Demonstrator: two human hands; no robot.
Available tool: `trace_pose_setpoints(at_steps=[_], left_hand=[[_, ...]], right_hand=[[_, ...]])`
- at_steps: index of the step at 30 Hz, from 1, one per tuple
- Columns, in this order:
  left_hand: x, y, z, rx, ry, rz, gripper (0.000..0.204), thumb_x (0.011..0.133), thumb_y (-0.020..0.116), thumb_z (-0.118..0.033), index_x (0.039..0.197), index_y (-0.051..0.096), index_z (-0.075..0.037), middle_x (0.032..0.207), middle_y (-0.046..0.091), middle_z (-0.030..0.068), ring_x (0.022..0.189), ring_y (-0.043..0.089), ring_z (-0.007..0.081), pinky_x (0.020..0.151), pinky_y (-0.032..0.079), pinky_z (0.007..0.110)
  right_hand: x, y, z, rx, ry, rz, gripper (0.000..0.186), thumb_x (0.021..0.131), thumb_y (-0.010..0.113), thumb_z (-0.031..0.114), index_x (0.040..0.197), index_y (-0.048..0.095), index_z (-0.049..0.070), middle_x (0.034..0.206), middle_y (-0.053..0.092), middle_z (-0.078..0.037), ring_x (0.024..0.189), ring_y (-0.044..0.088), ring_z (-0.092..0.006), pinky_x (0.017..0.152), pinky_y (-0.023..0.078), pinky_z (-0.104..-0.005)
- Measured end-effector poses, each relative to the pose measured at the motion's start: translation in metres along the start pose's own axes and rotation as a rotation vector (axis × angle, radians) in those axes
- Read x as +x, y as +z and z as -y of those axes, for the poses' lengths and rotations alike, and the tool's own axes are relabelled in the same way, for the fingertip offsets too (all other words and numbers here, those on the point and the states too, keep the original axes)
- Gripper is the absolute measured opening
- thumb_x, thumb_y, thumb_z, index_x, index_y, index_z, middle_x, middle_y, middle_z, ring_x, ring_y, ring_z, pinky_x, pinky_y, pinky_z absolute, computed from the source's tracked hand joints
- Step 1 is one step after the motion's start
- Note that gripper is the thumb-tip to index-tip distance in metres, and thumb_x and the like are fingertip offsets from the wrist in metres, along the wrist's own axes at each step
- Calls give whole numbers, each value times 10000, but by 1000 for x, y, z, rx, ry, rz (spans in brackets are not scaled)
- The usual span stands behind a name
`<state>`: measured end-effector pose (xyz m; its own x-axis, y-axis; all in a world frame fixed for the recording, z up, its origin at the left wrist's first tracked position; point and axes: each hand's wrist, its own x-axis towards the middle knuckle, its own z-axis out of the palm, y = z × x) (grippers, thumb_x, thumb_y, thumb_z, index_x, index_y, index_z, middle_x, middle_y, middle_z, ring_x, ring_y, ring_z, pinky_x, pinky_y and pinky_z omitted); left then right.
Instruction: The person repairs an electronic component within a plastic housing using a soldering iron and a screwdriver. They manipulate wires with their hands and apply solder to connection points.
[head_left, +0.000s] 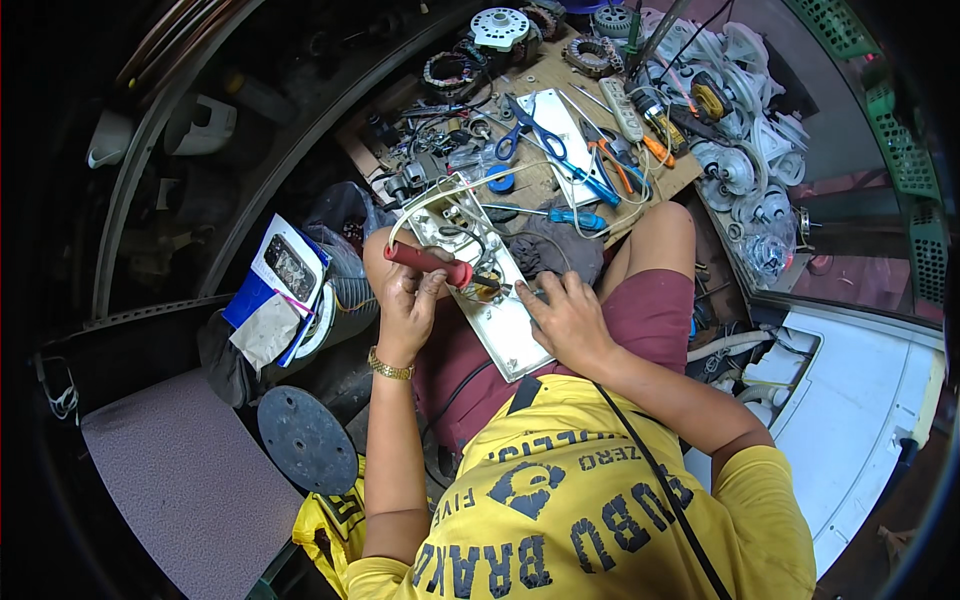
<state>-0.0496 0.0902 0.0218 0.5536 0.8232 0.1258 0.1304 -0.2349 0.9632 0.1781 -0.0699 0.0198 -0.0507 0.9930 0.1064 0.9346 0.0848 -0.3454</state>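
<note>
My left hand is wrapped round the red handle of a soldering iron. The iron's metal end points right, over a long white panel lying slanted across my lap. Wires and small parts sit in the panel's far half. My right hand reaches in from the right, its thumb and fingertips together at the panel's edge near the iron's tip. Whatever those fingertips pinch is too small to make out. A pale cord loops up from the iron's back end toward the bench.
On the wooden bench ahead lie blue scissors, orange-handled pliers, blue screwdrivers, a power strip and motor coils. White plastic parts pile up at right. A round dark plate stands at left.
</note>
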Motion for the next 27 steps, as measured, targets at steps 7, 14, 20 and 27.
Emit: trace_pose_setpoints(at_steps=[7,14,20,27], left_hand=[[1,1,-2,-50,-15,30,152,1077,608,-43,1188,665,43,1184,678,99,1076,659,191,977,530,334],[1,1,2,-14,4,8,151,1075,609,-41,1183,661,51,1182,677,99,1068,658,192,974,527,335],[2,3,-2,-42,-13,10,149,1077,604,-41,1179,662,51,1181,684,99,1079,656,192,977,524,333],[1,2,-3,-106,-47,-43,141,1074,612,-50,1161,670,45,1163,687,100,1071,652,186,979,520,332]], right_hand=[[-3,9,-5,-40,-32,-33,484,879,660,115,1358,716,84,1231,627,-116,1012,583,-324,832,563,-427],[-1,0,-6,36,-40,11,461,891,683,109,1351,717,99,1187,623,-94,955,604,-314,791,601,-438],[3,-5,-17,421,43,55,434,910,724,90,1344,712,75,1122,626,-132,941,667,-374,802,576,-465],[15,0,-34,746,143,107,318,951,714,76,1259,731,0,1046,691,-188,987,697,-401,871,546,-453]])
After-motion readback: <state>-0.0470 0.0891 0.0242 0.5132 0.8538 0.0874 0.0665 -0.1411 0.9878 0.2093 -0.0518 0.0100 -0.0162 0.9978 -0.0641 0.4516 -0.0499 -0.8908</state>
